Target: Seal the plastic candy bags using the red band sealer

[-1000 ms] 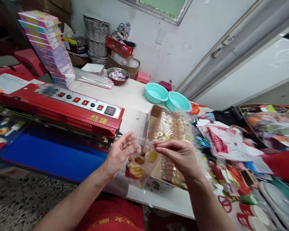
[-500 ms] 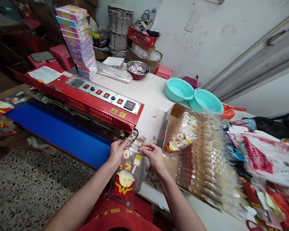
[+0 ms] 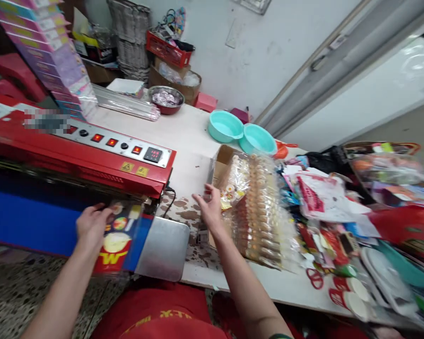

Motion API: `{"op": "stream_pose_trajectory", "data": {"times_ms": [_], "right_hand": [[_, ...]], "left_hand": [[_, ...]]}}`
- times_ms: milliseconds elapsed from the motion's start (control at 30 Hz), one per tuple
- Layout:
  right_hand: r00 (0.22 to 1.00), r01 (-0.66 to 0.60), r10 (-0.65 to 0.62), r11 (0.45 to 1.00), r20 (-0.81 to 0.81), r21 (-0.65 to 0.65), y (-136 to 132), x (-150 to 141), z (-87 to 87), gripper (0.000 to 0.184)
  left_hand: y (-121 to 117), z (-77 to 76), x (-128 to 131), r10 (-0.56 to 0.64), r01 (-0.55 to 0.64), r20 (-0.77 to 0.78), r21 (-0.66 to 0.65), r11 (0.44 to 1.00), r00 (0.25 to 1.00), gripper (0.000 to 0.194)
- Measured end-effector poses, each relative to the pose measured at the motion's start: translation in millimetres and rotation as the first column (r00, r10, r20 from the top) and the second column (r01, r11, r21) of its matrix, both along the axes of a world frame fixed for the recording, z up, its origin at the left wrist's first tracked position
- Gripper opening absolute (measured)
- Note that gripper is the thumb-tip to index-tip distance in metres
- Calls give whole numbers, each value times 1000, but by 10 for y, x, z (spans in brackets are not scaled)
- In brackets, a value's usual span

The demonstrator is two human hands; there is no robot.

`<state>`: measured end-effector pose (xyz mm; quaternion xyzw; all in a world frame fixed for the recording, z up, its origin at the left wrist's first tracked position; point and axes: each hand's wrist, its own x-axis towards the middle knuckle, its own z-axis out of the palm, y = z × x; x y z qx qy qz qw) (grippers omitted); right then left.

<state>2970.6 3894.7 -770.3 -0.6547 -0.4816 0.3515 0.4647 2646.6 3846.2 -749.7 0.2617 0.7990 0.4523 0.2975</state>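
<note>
My left hand (image 3: 92, 226) grips the upper left edge of a clear plastic bag (image 3: 115, 249) holding toy food: a fries carton, an egg and other small pieces. The bag lies over the blue conveyor belt (image 3: 31, 207), its top edge by the front of the red bag sealing machine (image 3: 92, 157). My right hand (image 3: 211, 207) holds nothing, fingers apart, at the near left side of a cardboard box (image 3: 217, 165). Packed upright in that box is a row of similar filled bags (image 3: 263, 207). A bare metal plate (image 3: 164, 249) sits at the belt's right end.
Two turquoise basins (image 3: 226, 126) stand behind the box. A tall stack of small boxes (image 3: 53, 61) rises behind the machine. Rightward lie heaped plastic packaging (image 3: 314, 193), red scissors (image 3: 314, 278) and paper cups (image 3: 349, 301). A black cord (image 3: 170, 202) hangs at the machine's end.
The bag has moved left from over the metal plate onto the belt with my left hand. My right hand has let go of it and moved toward the box. The view has turned right.
</note>
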Motion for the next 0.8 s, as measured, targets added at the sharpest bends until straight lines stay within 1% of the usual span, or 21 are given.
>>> {"op": "stream_pose_trajectory", "data": {"times_ms": [33,67,100,133,167,200,233,300,367,400,433,467,500,533,600,633,667,700,733,767,800], "right_hand": [[989,125,-125,992,86,-3,42,297,-20,72],[954,260,-255,965,158,-11,89,571,-58,85],[893,408,-389,912,225,-43,141,799,-115,98],[847,500,-463,861,261,-94,195,962,-191,111],[811,562,-507,814,292,-147,249,1052,-284,121],[798,586,-516,785,312,-200,301,1072,-388,128],[800,586,-505,773,323,-244,350,1033,-493,132],[793,597,-497,749,352,-287,433,864,-670,133],[758,644,-526,697,386,-316,486,715,-748,128],[739,668,-545,667,396,-329,494,682,-734,126],[723,687,-563,647,400,-332,482,681,-681,124],[720,689,-571,652,394,-315,447,701,-588,124],[732,673,-564,687,382,-275,387,732,-456,125],[758,633,-540,744,366,-212,300,756,-292,126],[832,475,-431,878,349,-49,62,733,96,128],[857,390,-370,921,357,18,-77,670,294,128],[876,303,-303,951,374,61,-218,573,477,128],[890,235,-255,967,378,101,-354,452,634,128],[906,166,-201,978,371,125,-475,317,756,128],[926,96,-136,987,352,131,-576,184,842,128],[947,28,-66,992,313,125,-649,66,893,128]], "left_hand": [[5,20,-64,64,-65,-159,-5,998,985,43],[0,44,-100,103,-106,-322,8,994,941,49],[-18,70,-100,115,-108,-479,42,993,870,53],[-47,98,-62,107,-67,-605,88,994,789,57],[-83,126,13,86,7,-681,133,991,727,58],[-122,151,118,55,98,-710,173,980,702,58],[-160,171,245,10,191,-720,198,961,694,57],[-223,189,509,-81,326,-722,207,922,688,54],[-269,180,723,-166,404,-705,184,896,690,49],[-289,171,801,-198,431,-695,176,885,691,46],[-310,162,863,-226,452,-681,172,875,696,43],[-332,157,914,-261,474,-659,165,865,706,41],[-355,158,964,-304,493,-621,154,857,723,40],[-379,168,1020,-364,515,-558,136,846,746,39],[-412,223,1172,-518,586,-360,107,803,776,42],[-415,267,1270,-601,636,-239,107,764,763,48],[-404,321,1379,-671,681,-120,125,721,732,56],[-378,378,1491,-727,719,-9,159,677,687,68],[-340,433,1595,-763,738,90,202,644,641,79],[-293,481,1682,-778,738,180,246,628,602,85],[-243,516,1743,-779,725,268,286,627,568,85]]}}
